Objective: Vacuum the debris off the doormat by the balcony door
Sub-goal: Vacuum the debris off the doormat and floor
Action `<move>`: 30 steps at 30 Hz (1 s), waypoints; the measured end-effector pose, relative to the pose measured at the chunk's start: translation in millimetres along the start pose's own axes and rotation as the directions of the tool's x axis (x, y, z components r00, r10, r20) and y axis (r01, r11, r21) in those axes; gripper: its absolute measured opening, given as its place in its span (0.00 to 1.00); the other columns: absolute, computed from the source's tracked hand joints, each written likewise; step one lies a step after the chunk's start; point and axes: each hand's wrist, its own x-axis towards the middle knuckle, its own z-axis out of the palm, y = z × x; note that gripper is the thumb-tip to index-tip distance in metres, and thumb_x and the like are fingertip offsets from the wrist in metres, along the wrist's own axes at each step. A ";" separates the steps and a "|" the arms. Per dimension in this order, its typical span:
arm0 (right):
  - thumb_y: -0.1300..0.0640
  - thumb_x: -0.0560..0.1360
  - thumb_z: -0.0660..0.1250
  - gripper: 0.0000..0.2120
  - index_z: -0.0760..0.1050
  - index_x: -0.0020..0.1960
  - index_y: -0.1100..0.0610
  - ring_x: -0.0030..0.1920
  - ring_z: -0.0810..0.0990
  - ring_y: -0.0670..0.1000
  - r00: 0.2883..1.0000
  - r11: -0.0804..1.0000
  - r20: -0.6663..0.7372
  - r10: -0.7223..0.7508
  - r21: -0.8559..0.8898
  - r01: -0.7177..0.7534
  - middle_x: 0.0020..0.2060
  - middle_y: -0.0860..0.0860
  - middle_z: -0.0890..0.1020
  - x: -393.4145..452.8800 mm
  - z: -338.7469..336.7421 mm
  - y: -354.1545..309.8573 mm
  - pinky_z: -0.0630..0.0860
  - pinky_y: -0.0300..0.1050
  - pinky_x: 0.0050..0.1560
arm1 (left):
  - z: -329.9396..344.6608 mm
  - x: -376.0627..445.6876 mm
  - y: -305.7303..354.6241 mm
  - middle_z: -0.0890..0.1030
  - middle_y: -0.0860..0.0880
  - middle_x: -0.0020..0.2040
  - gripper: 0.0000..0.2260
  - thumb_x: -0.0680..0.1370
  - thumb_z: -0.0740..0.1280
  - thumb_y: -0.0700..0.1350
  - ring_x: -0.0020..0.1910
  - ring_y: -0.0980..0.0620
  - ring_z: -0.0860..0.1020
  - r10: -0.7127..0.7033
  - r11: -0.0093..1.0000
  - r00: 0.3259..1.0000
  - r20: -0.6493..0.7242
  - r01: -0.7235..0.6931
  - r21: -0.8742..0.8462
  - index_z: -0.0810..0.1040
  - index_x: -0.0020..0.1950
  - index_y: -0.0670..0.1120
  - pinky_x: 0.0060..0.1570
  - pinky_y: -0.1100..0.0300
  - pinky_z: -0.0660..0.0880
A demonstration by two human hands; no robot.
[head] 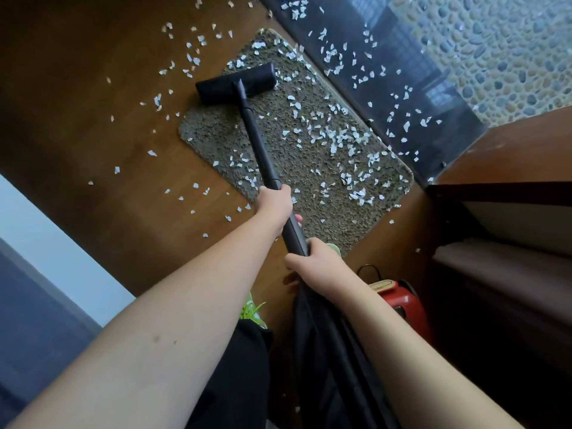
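Both hands hold the black vacuum wand [263, 150]: the left grip [275, 205] is wrapped round it higher up the tube, the right grip [312, 261] curled round it just behind. Ahead of the left grip, the floor head [235, 83] rests on the far end of the doormat [312, 212]. White debris [334, 140] litters the mat, the brown wooden floor [93, 88] around it and the dark door track [356, 69] beyond. A red canister [405, 305] sits near the right grip.

1 doormat [309, 168] is seen; 1 vacuum wand [260, 144] with 1 floor head [235, 83]; 2 hands, left [274, 207] and right [318, 267]; 1 red canister [405, 305]; white scraps [340, 137] are too many to be counted.
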 end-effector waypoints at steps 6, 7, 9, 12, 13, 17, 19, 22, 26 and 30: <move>0.55 0.73 0.63 0.12 0.68 0.56 0.52 0.30 0.79 0.51 0.991 0.990 -0.057 -0.124 -0.073 0.119 0.40 0.52 0.79 11.0 -1.5 -1.3 0.74 0.40 0.29 | 3.7 -0.8 0.5 0.80 0.42 0.42 0.11 0.79 0.64 0.45 0.27 0.44 0.80 0.021 1.000 0.999 -0.034 -0.021 -0.006 0.71 0.57 0.39 0.31 0.53 0.81; 0.54 0.74 0.63 0.11 0.68 0.56 0.52 0.30 0.77 0.48 0.988 0.986 -0.071 -0.138 -0.106 0.130 0.40 0.51 0.78 11.5 -3.3 1.5 0.72 0.36 0.28 | 6.7 -3.0 0.0 0.79 0.41 0.38 0.12 0.80 0.64 0.44 0.25 0.45 0.79 0.003 0.999 1.000 -0.012 -0.004 -0.052 0.72 0.57 0.37 0.28 0.55 0.79; 0.51 0.76 0.62 0.13 0.69 0.58 0.52 0.32 0.74 0.44 0.985 0.974 -0.086 -0.149 -0.185 0.131 0.41 0.49 0.77 6.9 -7.3 8.0 0.68 0.32 0.27 | 13.9 -10.1 -4.2 0.78 0.39 0.32 0.14 0.80 0.63 0.43 0.23 0.44 0.77 -0.024 0.994 0.999 0.035 0.027 -0.102 0.71 0.58 0.34 0.26 0.57 0.75; 0.47 0.78 0.62 0.15 0.69 0.61 0.53 0.41 0.74 0.49 0.987 0.962 -0.089 -0.137 -0.251 0.110 0.45 0.49 0.77 -4.0 -13.4 20.4 0.67 0.41 0.40 | 26.6 -23.6 -12.5 0.77 0.40 0.37 0.11 0.80 0.63 0.43 0.23 0.46 0.76 0.001 0.995 0.999 0.052 0.004 -0.095 0.69 0.58 0.38 0.27 0.57 0.75; 0.47 0.78 0.62 0.15 0.69 0.62 0.52 0.44 0.75 0.50 0.987 0.959 -0.090 -0.134 -0.261 0.107 0.46 0.49 0.78 -7.1 -15.3 24.4 0.67 0.42 0.43 | 30.1 -27.9 -14.3 0.76 0.40 0.40 0.10 0.80 0.63 0.43 0.23 0.47 0.76 0.012 0.997 0.999 0.047 -0.008 -0.078 0.68 0.57 0.40 0.26 0.57 0.75; 0.47 0.78 0.61 0.16 0.67 0.64 0.48 0.49 0.80 0.52 0.985 0.957 -0.100 -0.143 -0.269 0.111 0.50 0.51 0.81 -13.5 -21.4 35.0 0.73 0.45 0.48 | 41.1 -34.6 -21.0 0.79 0.40 0.46 0.07 0.79 0.64 0.44 0.23 0.48 0.77 0.031 0.999 0.999 0.011 -0.031 -0.022 0.68 0.54 0.45 0.26 0.52 0.80; 0.47 0.78 0.61 0.15 0.68 0.63 0.47 0.50 0.79 0.52 0.982 0.954 -0.110 -0.155 -0.273 0.120 0.51 0.51 0.80 -13.2 -23.3 35.4 0.74 0.44 0.49 | 43.1 -34.0 -21.0 0.80 0.41 0.45 0.06 0.79 0.64 0.45 0.24 0.47 0.78 0.038 0.999 0.999 -0.004 -0.038 -0.014 0.68 0.53 0.47 0.28 0.49 0.82; 0.47 0.79 0.60 0.16 0.67 0.65 0.49 0.53 0.79 0.53 0.982 0.951 -0.113 -0.155 -0.287 0.117 0.53 0.52 0.80 -7.3 -24.4 31.6 0.71 0.43 0.46 | 42.2 -29.8 -15.3 0.80 0.43 0.43 0.07 0.79 0.64 0.45 0.25 0.47 0.78 0.071 0.997 0.997 -0.004 -0.071 0.001 0.69 0.55 0.47 0.27 0.51 0.81; 0.47 0.80 0.59 0.23 0.62 0.73 0.51 0.59 0.77 0.55 0.980 0.946 -0.118 -0.161 -0.302 0.119 0.59 0.53 0.79 4.6 -26.0 14.5 0.71 0.44 0.52 | 37.0 -17.9 3.2 0.79 0.44 0.38 0.06 0.79 0.65 0.45 0.23 0.47 0.77 0.106 0.994 0.994 -0.004 -0.106 0.004 0.70 0.53 0.46 0.26 0.53 0.80; 0.46 0.79 0.58 0.27 0.56 0.76 0.45 0.56 0.79 0.56 0.976 0.947 -0.130 -0.175 -0.294 0.130 0.58 0.53 0.80 16.5 -32.9 -9.2 0.74 0.47 0.55 | 32.8 -7.8 31.7 0.78 0.47 0.37 0.07 0.79 0.65 0.44 0.24 0.49 0.76 0.150 0.988 0.989 -0.002 -0.150 0.028 0.71 0.55 0.44 0.23 0.60 0.76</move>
